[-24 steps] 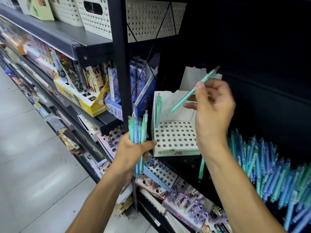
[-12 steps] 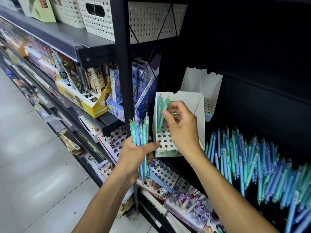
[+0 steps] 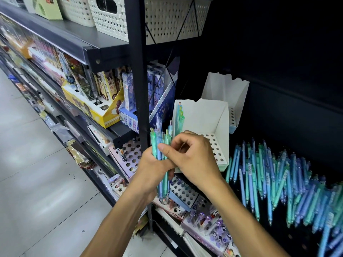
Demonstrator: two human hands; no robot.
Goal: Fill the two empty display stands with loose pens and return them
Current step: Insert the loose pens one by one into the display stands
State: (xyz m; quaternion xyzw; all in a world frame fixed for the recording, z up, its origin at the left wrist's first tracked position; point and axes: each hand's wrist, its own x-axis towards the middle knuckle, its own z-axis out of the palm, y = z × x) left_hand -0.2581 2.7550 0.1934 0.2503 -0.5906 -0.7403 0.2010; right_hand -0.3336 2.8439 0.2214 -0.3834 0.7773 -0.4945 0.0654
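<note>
Our left hand [image 3: 151,168] gripped an upright bundle of slim teal and blue plastic pens [image 3: 161,145], fingers curled round their middle, the bundle just beside the black metal shelf post [image 3: 141,89]. Half a second earlier our right hand [image 3: 193,156] had been at the front white cardboard display stand with a perforated base [image 3: 213,119], seating a pen; it had since come back across to the bundle at 9 o'clock of the stand. Its thumb and forefinger pinched at the top of one pen in the bundle, though we could not quite tell which pen, as the fingers overlapped. The stand stood on the dark shelf at 12 o'clock of our hands and held a few translucent green pens [image 3: 181,117] upright against its left wall, one more than a second before. The second white cardboard display stand [image 3: 222,88] stood behind it at 1 o'clock, where it was earlier. The loose heap of blue and teal pens [image 3: 278,182] lay at 3 o'clock on the shelf.
</note>
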